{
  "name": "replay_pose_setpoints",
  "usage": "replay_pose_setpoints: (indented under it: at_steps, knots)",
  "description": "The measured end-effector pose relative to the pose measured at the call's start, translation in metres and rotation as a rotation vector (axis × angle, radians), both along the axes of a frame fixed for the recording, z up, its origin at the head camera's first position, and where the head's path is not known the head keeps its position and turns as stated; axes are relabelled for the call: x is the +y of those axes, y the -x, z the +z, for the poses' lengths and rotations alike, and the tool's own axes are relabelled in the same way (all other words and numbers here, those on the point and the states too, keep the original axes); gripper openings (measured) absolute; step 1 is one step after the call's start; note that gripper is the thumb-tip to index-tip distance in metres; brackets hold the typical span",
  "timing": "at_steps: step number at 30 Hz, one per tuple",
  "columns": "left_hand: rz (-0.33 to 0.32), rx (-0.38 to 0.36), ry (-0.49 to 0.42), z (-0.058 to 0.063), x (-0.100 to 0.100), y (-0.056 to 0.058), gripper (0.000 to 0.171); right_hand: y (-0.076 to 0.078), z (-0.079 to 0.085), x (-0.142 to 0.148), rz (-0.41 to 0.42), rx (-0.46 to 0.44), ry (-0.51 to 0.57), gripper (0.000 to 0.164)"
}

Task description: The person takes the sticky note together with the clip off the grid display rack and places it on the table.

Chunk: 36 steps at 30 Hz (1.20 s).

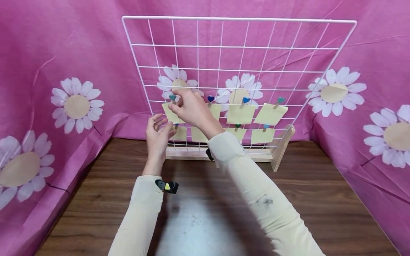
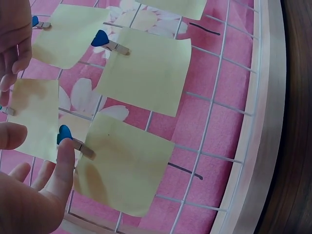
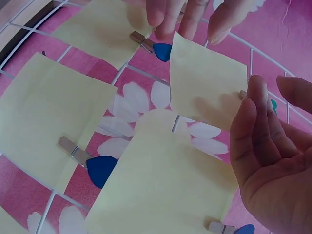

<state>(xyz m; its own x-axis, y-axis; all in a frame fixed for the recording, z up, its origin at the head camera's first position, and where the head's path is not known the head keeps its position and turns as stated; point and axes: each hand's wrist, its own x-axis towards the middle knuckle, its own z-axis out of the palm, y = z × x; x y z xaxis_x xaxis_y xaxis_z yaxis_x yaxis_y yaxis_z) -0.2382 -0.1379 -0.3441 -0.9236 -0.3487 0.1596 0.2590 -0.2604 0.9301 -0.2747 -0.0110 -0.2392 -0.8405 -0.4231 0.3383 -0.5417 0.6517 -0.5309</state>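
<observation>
A white wire grid panel (image 1: pixel 221 70) holds two rows of pale yellow paper notes, pinned by small wooden clips with heart tops. At the upper-left note (image 1: pixel 170 113), my right hand (image 1: pixel 195 108) has its thumb and forefinger spread beside the green heart clip (image 1: pixel 172 97). In the right wrist view, this clip's wooden end (image 3: pixel 243 94) shows just past the fingertips. Lower down, my left hand (image 1: pixel 158 137) has loosely bent, parted fingers next to the lower-left note (image 2: pixel 124 165). One left fingertip overlaps that note's blue heart clip (image 2: pixel 64 133) in the left wrist view.
A wooden base (image 1: pixel 189 155) with an upright side foot (image 1: pixel 282 149) supports the grid on a dark wood table (image 1: pixel 307 199). Pink cloth (image 1: pixel 80 42) with white flowers hangs behind and at both sides. More clipped notes, including one at upper right (image 1: pixel 271 114), continue rightward.
</observation>
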Motion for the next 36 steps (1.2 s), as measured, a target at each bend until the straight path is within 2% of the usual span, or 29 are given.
replay_pose_setpoints:
  at_steps: [7,12,27,32,36]
  knots:
    - [0.023,0.016,-0.025,-0.0010,0.0016,0.0022,0.044,0.0012,-0.0013,-0.0040,-0.015,0.022,0.030,0.033]
    - [0.020,0.023,-0.048,0.0012,0.0026,0.0033,0.044,0.0033,-0.0015,-0.0062,-0.028,0.000,0.081,0.027]
    - [0.014,-0.001,-0.131,0.0049,0.0037,0.0058,0.036,0.0040,-0.0013,-0.0086,-0.067,-0.005,0.120,0.020]
    - [0.007,-0.001,-0.136,0.0058,0.0041,0.0064,0.033,0.0038,-0.0035,-0.0082,-0.066,0.019,0.144,0.018]
    - [0.032,0.023,-0.139,0.0071,0.0044,0.0059,0.025,0.0039,-0.0073,-0.0080,-0.070,0.061,0.163,0.016]
